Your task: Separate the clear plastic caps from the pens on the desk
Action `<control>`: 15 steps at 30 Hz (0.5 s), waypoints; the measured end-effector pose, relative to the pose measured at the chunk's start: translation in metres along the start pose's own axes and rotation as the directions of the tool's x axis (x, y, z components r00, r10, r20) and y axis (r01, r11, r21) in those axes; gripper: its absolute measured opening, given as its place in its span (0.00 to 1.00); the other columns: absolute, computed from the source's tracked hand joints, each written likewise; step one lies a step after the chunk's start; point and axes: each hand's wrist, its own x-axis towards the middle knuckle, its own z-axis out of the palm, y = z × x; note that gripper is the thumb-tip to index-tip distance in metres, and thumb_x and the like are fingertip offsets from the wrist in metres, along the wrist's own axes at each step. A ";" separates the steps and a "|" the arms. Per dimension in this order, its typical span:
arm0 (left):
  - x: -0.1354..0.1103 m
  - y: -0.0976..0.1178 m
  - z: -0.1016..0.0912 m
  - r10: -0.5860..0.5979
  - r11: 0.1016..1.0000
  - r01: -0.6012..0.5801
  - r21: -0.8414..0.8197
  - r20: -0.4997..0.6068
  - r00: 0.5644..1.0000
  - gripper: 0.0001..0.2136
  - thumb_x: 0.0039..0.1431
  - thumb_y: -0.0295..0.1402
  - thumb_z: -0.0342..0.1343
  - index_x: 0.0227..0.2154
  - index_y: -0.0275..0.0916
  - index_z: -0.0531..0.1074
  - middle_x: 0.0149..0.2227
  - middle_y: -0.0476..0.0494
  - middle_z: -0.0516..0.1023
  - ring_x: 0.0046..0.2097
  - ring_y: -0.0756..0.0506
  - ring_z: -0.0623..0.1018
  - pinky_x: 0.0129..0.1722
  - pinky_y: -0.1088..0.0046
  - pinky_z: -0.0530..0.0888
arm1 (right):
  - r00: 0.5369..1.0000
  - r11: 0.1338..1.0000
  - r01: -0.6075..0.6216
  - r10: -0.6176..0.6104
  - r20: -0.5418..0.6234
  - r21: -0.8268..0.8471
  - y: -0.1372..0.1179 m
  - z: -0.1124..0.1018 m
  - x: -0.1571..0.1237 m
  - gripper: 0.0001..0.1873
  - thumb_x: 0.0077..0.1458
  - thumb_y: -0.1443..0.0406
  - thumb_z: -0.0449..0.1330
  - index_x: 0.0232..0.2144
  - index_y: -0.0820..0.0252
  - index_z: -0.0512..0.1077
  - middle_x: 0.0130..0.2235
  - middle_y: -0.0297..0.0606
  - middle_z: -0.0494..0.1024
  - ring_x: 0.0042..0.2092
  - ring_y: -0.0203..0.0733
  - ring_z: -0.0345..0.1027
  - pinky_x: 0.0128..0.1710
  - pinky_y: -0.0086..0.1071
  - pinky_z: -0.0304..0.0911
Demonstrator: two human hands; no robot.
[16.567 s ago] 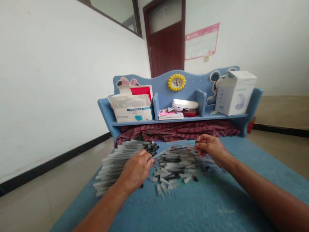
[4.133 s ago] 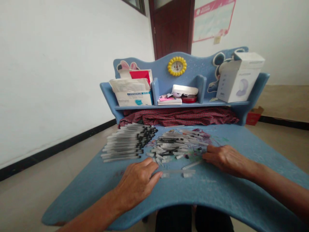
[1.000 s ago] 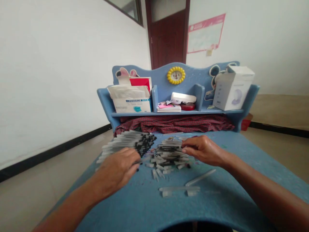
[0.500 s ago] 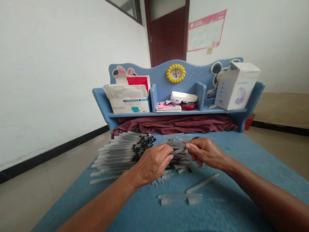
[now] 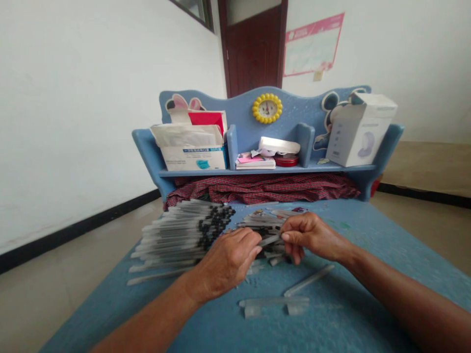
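Observation:
My left hand point(image 5: 228, 257) and my right hand point(image 5: 309, 235) meet over the middle of the blue desk point(image 5: 331, 314). Both pinch the same thin translucent pen tube point(image 5: 270, 239), one at each end. Just behind the hands lies a loose heap of pen parts point(image 5: 263, 225), clear tubes, caps and black refills. To the left is a neat stack of finished pens point(image 5: 180, 233) with black tips pointing right.
Nearer me lie a clear tube point(image 5: 308, 280), a second tube with two caps point(image 5: 274, 305). A red plaid cloth point(image 5: 265, 189) sits under the desk's shelf point(image 5: 265, 169), which carries a mask box point(image 5: 193, 157), papers, a red tin and a white carton point(image 5: 358, 135).
A second ago the left hand was by the pen stack and the right over the heap. They have come together and now pinch one tube between them.

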 end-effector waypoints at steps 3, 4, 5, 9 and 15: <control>-0.001 -0.001 0.000 0.007 1.000 -0.007 0.001 -0.001 1.000 0.07 0.61 0.27 0.42 0.34 0.36 0.65 0.30 0.44 0.70 0.32 0.48 0.70 0.32 0.73 0.68 | 1.000 1.000 0.000 0.000 -0.010 -0.015 0.001 0.001 0.001 0.19 0.48 0.52 0.61 0.25 0.63 0.67 0.21 0.32 0.73 0.20 0.32 0.69 0.17 0.22 0.57; -0.002 -0.001 0.000 0.009 1.000 -0.009 0.004 -0.004 1.000 0.07 0.62 0.27 0.42 0.34 0.36 0.66 0.30 0.44 0.70 0.32 0.48 0.70 0.32 0.73 0.68 | 1.000 1.000 -0.001 0.001 -0.013 -0.031 0.000 0.001 0.001 0.18 0.48 0.52 0.61 0.26 0.63 0.67 0.21 0.32 0.73 0.20 0.32 0.69 0.17 0.22 0.57; -0.002 -0.002 0.000 0.009 1.000 -0.009 0.010 -0.007 1.000 0.07 0.62 0.27 0.42 0.33 0.36 0.66 0.30 0.44 0.70 0.32 0.48 0.70 0.32 0.73 0.68 | 1.000 0.999 -0.007 0.006 -0.012 -0.051 0.000 0.001 0.001 0.19 0.49 0.52 0.60 0.26 0.63 0.67 0.22 0.33 0.74 0.20 0.32 0.69 0.17 0.22 0.57; -0.004 -0.003 -0.001 0.005 0.999 -0.004 0.037 -0.018 1.000 0.08 0.62 0.27 0.42 0.33 0.35 0.66 0.30 0.44 0.70 0.32 0.47 0.70 0.32 0.72 0.67 | 0.999 0.990 -0.042 0.040 -0.015 -0.133 0.001 0.003 0.001 0.23 0.54 0.49 0.52 0.24 0.63 0.65 0.19 0.32 0.72 0.16 0.29 0.64 0.14 0.21 0.55; -0.006 -0.003 0.000 0.012 0.998 -0.011 0.058 -0.005 1.000 0.08 0.62 0.27 0.43 0.33 0.35 0.67 0.30 0.44 0.70 0.32 0.47 0.71 0.32 0.72 0.67 | 0.999 0.999 -0.040 0.040 -0.014 0.005 0.002 0.007 0.001 0.17 0.52 0.52 0.57 0.28 0.62 0.63 0.21 0.31 0.73 0.17 0.30 0.66 0.15 0.21 0.56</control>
